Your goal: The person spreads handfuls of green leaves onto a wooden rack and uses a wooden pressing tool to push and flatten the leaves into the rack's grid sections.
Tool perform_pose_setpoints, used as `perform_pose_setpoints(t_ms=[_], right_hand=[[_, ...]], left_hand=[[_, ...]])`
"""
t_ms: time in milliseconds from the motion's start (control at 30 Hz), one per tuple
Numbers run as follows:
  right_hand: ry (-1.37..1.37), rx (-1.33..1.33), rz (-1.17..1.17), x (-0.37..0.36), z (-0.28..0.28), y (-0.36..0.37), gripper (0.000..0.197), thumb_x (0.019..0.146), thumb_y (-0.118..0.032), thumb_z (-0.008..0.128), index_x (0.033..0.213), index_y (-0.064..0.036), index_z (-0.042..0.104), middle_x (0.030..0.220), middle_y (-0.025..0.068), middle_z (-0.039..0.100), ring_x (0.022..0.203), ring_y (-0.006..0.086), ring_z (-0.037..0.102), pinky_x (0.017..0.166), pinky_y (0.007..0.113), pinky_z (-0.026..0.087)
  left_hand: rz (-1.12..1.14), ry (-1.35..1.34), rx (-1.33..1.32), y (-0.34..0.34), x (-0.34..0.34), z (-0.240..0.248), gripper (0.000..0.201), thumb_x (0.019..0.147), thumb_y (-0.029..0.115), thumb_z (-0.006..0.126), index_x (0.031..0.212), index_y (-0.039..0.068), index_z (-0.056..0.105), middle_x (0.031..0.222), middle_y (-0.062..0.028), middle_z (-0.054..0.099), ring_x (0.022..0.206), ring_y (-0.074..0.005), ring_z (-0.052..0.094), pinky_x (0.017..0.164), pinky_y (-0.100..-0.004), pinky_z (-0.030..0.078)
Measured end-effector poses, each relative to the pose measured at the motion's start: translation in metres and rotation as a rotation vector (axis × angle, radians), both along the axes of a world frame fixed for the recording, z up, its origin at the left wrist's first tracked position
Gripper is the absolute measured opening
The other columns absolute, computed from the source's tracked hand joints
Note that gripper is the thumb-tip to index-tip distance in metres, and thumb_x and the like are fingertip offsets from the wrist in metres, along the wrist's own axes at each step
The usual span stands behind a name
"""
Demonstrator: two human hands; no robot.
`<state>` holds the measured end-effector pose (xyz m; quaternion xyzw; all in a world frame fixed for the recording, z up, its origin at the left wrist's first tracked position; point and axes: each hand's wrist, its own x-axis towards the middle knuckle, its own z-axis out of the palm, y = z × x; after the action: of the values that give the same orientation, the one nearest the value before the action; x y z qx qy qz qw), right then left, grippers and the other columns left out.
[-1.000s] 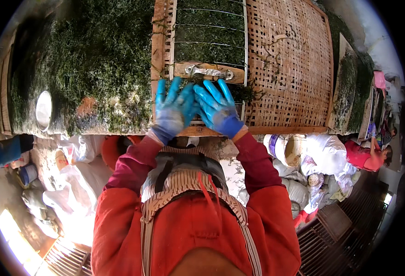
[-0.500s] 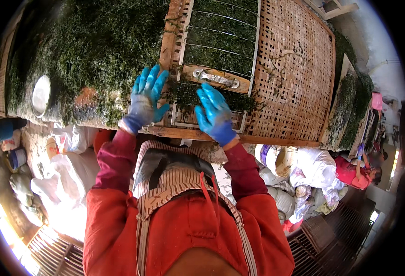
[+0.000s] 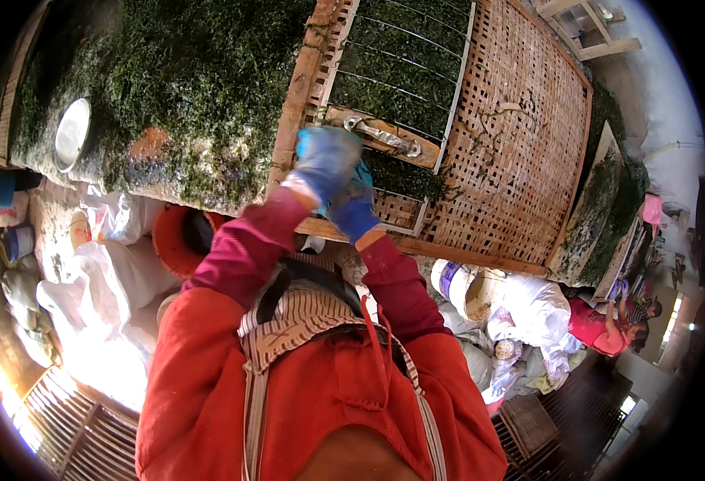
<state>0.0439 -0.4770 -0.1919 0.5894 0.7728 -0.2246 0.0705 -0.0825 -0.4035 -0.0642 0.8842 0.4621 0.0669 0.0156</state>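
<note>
My gloved left hand [image 3: 328, 160], blurred by motion, crosses over my gloved right hand [image 3: 354, 210] at the near left corner of a rectangular metal frame [image 3: 453, 88]. Both gloves are blue, and their fingers are smeared or hidden, so what they hold, if anything, does not show. Thin crossbars divide the frame, which lies on a woven, wood-edged panel [image 3: 521, 136]. Dark green shredded plant matter [image 3: 404, 68], looking like seaweed, fills most of it. Across its near part sits a wooden board [image 3: 424, 152] with a foil-like metal handle [image 3: 380, 135], just beyond my hands.
A large heap of the same green matter [image 3: 200, 88] covers the table to the left, with a round white dish [image 3: 72, 135] on it. Below stand a red bucket [image 3: 177, 240], white sacks [image 3: 112, 280] and a white bucket [image 3: 452, 279]. Another person [image 3: 601, 325] works far right.
My left hand has swung right and my right hand has drawn left, so the spread hands now overlap. The view has shifted a little; the metal frame stays on the panel.
</note>
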Motion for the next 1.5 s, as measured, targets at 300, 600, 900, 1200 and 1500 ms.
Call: perform_pose_setpoints(t_ms=[300,600,900,1200,1500], right_hand=[[0.862,0.249,-0.063,0.010,-0.011,0.009,0.056,0.096,-0.036,0.062,0.144,-0.0087,0.054,0.149,0.0159,0.055,0.134,0.0294,0.056,0.114,0.045,0.043],[0.124,0.511,0.163,-0.012,0.081,0.016,0.048,0.096,-0.028,0.065,0.138,-0.0039,0.063,0.149,0.0140,0.056,0.135,0.0354,0.053,0.115,0.047,0.042],[0.135,0.449,0.131,-0.007,0.056,0.013,0.053,0.101,-0.037,0.055,0.148,-0.0124,0.056,0.162,0.0101,0.043,0.148,0.0316,0.041,0.123,0.049,0.030],[0.197,0.613,0.156,-0.010,0.057,0.014,0.048,0.092,-0.029,0.069,0.135,-0.0082,0.066,0.149,0.0101,0.057,0.136,0.0328,0.054,0.116,0.051,0.040],[0.278,0.883,0.003,0.033,0.079,-0.008,0.061,0.090,-0.027,0.074,0.145,-0.0050,0.057,0.150,0.0167,0.054,0.139,0.0411,0.049,0.114,0.053,0.044]], left_hand=[[-0.581,-0.548,-0.018,-0.069,0.137,-0.025,0.016,0.083,0.013,0.065,0.099,0.010,0.064,0.113,-0.0094,0.060,0.111,-0.0242,0.055,0.103,-0.0480,0.044],[0.125,-0.290,0.240,0.022,-0.079,-0.029,0.051,0.086,0.019,0.072,0.137,0.014,0.064,0.147,-0.0076,0.058,0.148,-0.0350,0.042,0.117,-0.0510,0.041],[0.313,-0.444,-0.630,0.056,-0.149,-0.006,0.027,0.092,0.020,0.071,0.118,0.012,0.074,0.106,-0.0019,0.076,0.091,-0.0177,0.073,0.075,-0.0326,0.061],[0.463,-1.748,-0.472,0.052,-0.284,0.022,0.027,0.100,0.019,0.065,0.118,-0.002,0.069,0.075,-0.0003,0.059,0.069,-0.0140,0.059,0.063,-0.0299,0.050],[0.230,-0.991,-0.796,0.011,-0.123,0.103,0.020,0.092,0.000,0.069,0.111,0.002,0.075,0.104,-0.0126,0.078,0.094,-0.0224,0.076,0.092,-0.0338,0.063]])
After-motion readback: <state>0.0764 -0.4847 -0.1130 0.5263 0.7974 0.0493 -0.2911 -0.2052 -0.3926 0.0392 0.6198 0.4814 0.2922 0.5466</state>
